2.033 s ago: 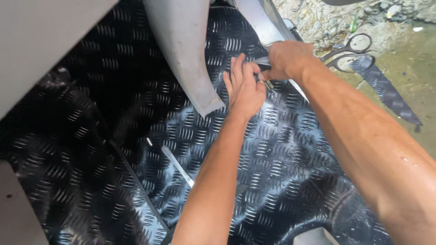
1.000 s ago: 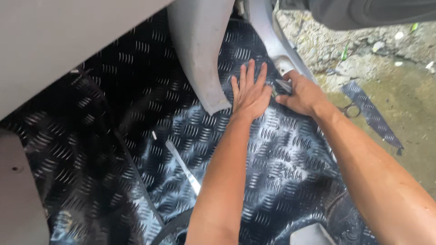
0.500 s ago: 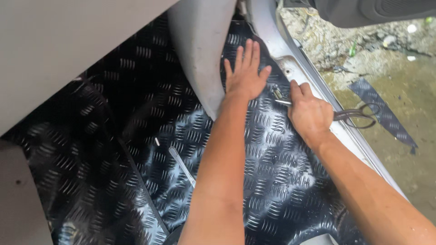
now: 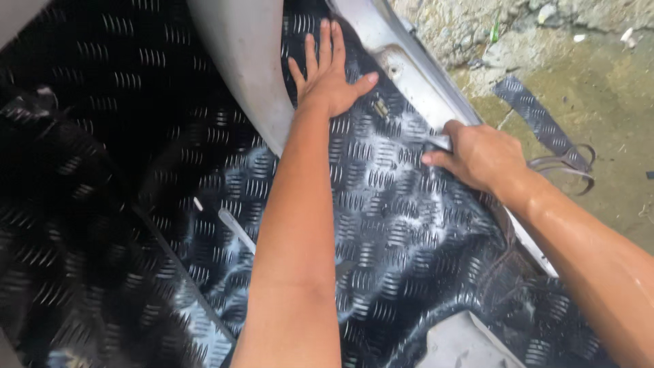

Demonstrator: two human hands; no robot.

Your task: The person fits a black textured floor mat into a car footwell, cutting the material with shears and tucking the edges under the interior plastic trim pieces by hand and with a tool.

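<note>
A black floor mat (image 4: 381, 225) with a raised tread pattern covers a vehicle floor. My left hand (image 4: 330, 75) lies flat on it with fingers spread, next to a grey panel (image 4: 242, 61). My right hand (image 4: 480, 157) is closed on a pair of scissors (image 4: 569, 163) at the mat's right edge. The dark handle loops stick out behind the hand and a bit of blade shows at the fingertips. The hand rests against the grey door sill (image 4: 409, 75). The rest of the blades are hidden.
A cut-off strip of the same mat (image 4: 535, 116) lies on the muddy concrete ground (image 4: 599, 82) outside the sill. A small pale sliver (image 4: 235, 228) lies on the mat left of my left forearm. The mat bulges and folds at the left.
My right hand with the scissors has moved along the sill edge toward me. My left hand has stayed flat on the mat by the grey panel.
</note>
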